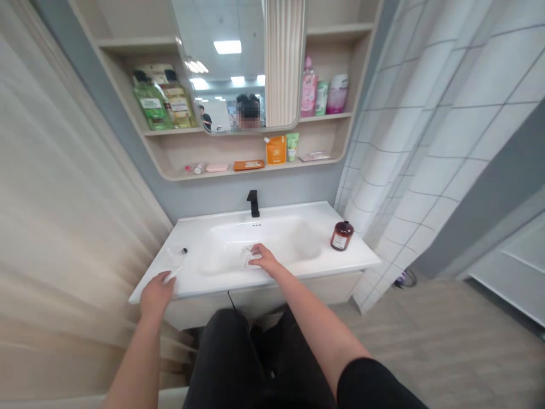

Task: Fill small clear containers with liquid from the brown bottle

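My left hand (156, 293) is at the front left edge of the white countertop, its fingers closed on a small whitish piece (171, 276) whose kind I cannot make out. Just beyond it on the counter lie something clear and faint (174, 255) and a small black cap-like piece (184, 250). Over the sink basin (298, 241), my right hand (264, 260) has its fingers curled round a clear, transparent plastic piece (248, 257). Its exact kind is too blurred to tell. The black faucet (254, 204) stands behind the basin.
A brown bottle (341, 236) stands at the counter's right end. Above, a mirror cabinet has shelves with green (152, 108) and yellow bottles, pink bottles (309, 91) and an orange pouch (276, 150). A pale curtain (63, 170) hangs left, a tiled-pattern one (409, 142) right.
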`<state>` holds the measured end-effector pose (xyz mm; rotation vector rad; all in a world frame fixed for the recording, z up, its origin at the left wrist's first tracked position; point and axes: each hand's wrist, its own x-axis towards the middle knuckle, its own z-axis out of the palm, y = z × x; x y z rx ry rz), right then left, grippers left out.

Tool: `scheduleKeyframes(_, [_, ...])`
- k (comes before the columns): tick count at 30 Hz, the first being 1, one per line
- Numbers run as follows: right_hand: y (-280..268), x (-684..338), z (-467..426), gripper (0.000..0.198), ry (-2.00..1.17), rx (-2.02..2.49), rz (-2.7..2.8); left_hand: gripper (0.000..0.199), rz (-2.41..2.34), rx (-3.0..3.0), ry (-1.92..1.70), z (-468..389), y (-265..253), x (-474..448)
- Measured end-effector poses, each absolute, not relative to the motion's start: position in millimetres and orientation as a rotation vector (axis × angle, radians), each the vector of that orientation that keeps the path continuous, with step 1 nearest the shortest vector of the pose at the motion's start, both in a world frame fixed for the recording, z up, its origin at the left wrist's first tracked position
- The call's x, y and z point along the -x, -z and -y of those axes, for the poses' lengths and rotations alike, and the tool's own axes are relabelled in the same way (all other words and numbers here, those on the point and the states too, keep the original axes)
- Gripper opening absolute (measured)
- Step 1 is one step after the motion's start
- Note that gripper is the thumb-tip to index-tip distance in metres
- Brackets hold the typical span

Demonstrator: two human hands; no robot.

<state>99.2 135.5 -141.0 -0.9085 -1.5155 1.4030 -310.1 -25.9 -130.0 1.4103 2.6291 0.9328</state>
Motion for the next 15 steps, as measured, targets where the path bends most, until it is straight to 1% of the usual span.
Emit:
scheduleKeyframes(2, [141,-99,-136,0.061,-1.411,0.898,1.521,0.05,-2.566,-1.352,-1.13,23,126,292])
scheduleKeyframes(5, [142,-98,-137,0.06,-1.413,0.893,1.528,0.047,-2.246,-1.458,-1.339,9,114,249])
scheduleKeyframes(7, [143,-99,-138,0.061,-1.403,0.891,1.542,0.048,-2.086,-1.553,-1.368,-6,102,218])
scheduleKeyframes(10, [145,-100,-138,0.06,-1.395,0.874,1.551,0.048,-1.973,-1.659,-1.444,-29,82,179])
scheduleKeyframes(15, [148,-99,-139,0.06,-1.408,0.878,1.537,0.038,-1.834,-1.818,-1.476,-54,52,150])
